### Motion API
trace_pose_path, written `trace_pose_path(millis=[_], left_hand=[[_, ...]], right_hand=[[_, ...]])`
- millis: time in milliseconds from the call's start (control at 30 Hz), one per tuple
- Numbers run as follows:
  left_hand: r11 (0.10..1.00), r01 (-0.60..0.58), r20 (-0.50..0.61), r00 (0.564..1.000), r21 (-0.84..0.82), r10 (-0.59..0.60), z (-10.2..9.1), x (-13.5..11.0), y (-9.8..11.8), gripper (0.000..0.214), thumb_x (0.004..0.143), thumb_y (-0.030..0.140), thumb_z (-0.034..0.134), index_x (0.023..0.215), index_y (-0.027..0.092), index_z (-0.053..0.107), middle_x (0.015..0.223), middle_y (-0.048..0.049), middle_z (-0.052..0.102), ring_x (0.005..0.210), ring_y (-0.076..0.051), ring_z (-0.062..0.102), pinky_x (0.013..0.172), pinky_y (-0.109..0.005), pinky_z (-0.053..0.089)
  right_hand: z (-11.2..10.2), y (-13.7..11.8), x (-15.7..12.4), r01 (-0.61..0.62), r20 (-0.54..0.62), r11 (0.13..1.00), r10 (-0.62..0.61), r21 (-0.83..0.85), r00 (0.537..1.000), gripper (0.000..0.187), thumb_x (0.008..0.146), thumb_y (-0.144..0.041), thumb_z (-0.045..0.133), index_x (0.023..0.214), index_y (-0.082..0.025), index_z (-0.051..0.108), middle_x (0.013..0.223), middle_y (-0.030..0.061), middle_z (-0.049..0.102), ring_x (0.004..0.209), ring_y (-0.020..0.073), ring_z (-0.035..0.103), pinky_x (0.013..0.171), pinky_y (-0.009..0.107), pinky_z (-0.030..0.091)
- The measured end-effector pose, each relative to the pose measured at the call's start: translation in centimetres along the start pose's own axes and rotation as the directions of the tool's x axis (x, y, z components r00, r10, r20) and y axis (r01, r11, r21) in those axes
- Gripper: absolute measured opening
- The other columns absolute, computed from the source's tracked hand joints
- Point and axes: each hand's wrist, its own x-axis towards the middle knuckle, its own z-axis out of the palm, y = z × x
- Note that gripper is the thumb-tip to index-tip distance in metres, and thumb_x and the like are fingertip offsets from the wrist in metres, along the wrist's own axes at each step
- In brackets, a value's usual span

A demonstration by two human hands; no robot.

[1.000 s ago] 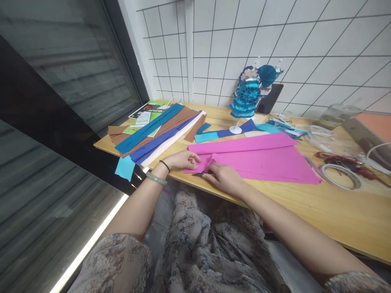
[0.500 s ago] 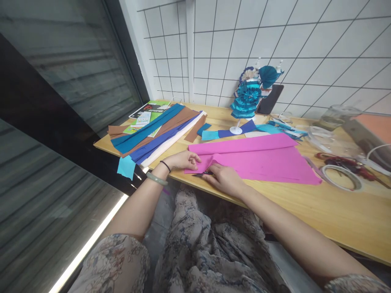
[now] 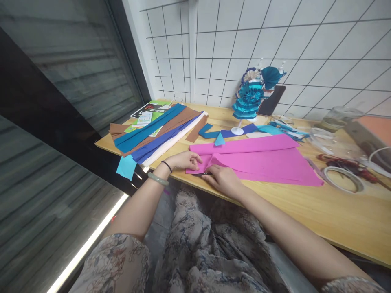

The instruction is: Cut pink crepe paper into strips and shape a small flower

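A large pink crepe paper sheet lies folded on the wooden table. My left hand, with a black band and a green bangle on its wrist, pinches the sheet's near left corner. My right hand is closed on small dark scissors at the same corner, and the blades lie flat at the paper's edge. The two hands are almost touching.
Long blue, brown and white paper strips lie at the table's left end over booklets. A teal paper-fan ornament on a stand, a phone, a glass jar, a tape ring and red-handled tools sit further back and right. Tiled wall behind.
The scissors and my right hand crept slightly left along the pink paper's corner. A small blue paper triangle now stands up behind the pink sheet. The view shifted a little.
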Motion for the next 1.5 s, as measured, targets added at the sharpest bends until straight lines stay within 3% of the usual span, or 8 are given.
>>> trace_pose_path(millis=[200,1000,1200,1500], left_hand=[[1.000,-0.013,-0.006,1.000,-0.006,0.013,0.1,0.1,-0.1,0.038,0.062,0.021,0.066,0.097,0.010,0.057,0.067,0.0006,0.057,0.059,-0.008,0.051,0.058,-0.021,0.040],[1.000,-0.003,-0.018,1.000,-0.017,0.003,0.3,-0.1,0.6,0.029,0.063,0.013,0.062,0.092,0.010,0.056,0.055,0.0046,0.051,0.046,-0.005,0.044,0.046,-0.017,0.035],[1.000,0.007,-0.041,0.999,-0.004,-0.007,0.3,0.0,0.5,0.033,0.061,0.018,0.066,0.091,0.009,0.057,0.058,0.0040,0.052,0.049,-0.006,0.045,0.049,-0.018,0.034],[0.999,0.035,-0.037,0.999,-0.027,-0.036,0.1,0.1,0.8,0.034,0.059,0.011,0.063,0.092,0.010,0.057,0.059,0.0048,0.054,0.050,-0.005,0.046,0.052,-0.018,0.037]], right_hand=[[0.0,-0.3,0.1,-0.010,0.006,1.000,0.010,0.004,1.000,0.038,0.089,-0.046,0.035,0.091,-0.016,0.058,0.087,0.0088,0.064,0.075,0.0178,0.059,0.063,0.026,0.037],[0.7,-1.7,0.7,-0.041,0.003,0.999,0.041,-0.013,0.999,0.039,0.089,-0.047,0.034,0.091,-0.016,0.058,0.087,0.0092,0.065,0.076,0.0191,0.061,0.063,0.026,0.037],[0.9,-1.7,0.7,-0.048,-0.009,0.999,0.048,-0.020,0.999,0.038,0.090,-0.046,0.033,0.090,-0.016,0.058,0.088,0.0085,0.065,0.074,0.0186,0.061,0.060,0.026,0.036],[1.3,-2.4,1.2,-0.076,-0.009,0.997,0.076,-0.006,0.997,0.040,0.088,-0.049,0.034,0.096,-0.018,0.057,0.093,0.0094,0.065,0.079,0.0206,0.062,0.063,0.027,0.039]])
